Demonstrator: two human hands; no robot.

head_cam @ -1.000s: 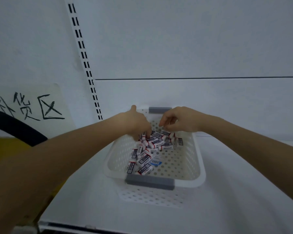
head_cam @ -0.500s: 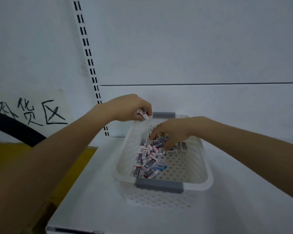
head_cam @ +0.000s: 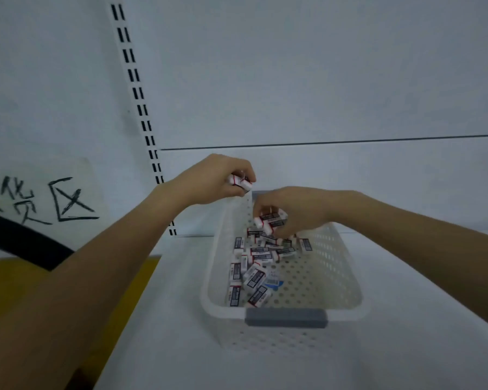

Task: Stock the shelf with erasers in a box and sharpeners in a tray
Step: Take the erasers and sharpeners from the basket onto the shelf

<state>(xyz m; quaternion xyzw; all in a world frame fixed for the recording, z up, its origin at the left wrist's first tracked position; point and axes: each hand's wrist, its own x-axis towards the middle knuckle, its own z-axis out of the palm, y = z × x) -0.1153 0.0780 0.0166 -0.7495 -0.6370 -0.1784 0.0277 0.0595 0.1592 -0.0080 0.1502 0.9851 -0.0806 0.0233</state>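
Note:
A white perforated basket (head_cam: pixel 347 280) with grey handles stands on the white shelf and holds several small wrapped erasers (head_cam: pixel 254 266) piled along its left side. My left hand (head_cam: pixel 217 178) is raised above the basket's far left corner and grips a few erasers (head_cam: pixel 239 182) in curled fingers. My right hand (head_cam: pixel 290 209) is over the far end of the basket, just above the pile, and grips a few erasers (head_cam: pixel 271 219) as well.
The white shelf board (head_cam: pixel 181 347) extends around the basket, with the white back panel and a slotted upright (head_cam: pixel 137 88) behind. A paper sign with handwritten characters (head_cam: pixel 48 201) hangs at left, above a yellow surface (head_cam: pixel 9 282) and a black curved bar (head_cam: pixel 26 243).
My left hand rose out of the basket with erasers and holds them above the far left corner. My right hand dipped into the pile and lifted a few erasers.

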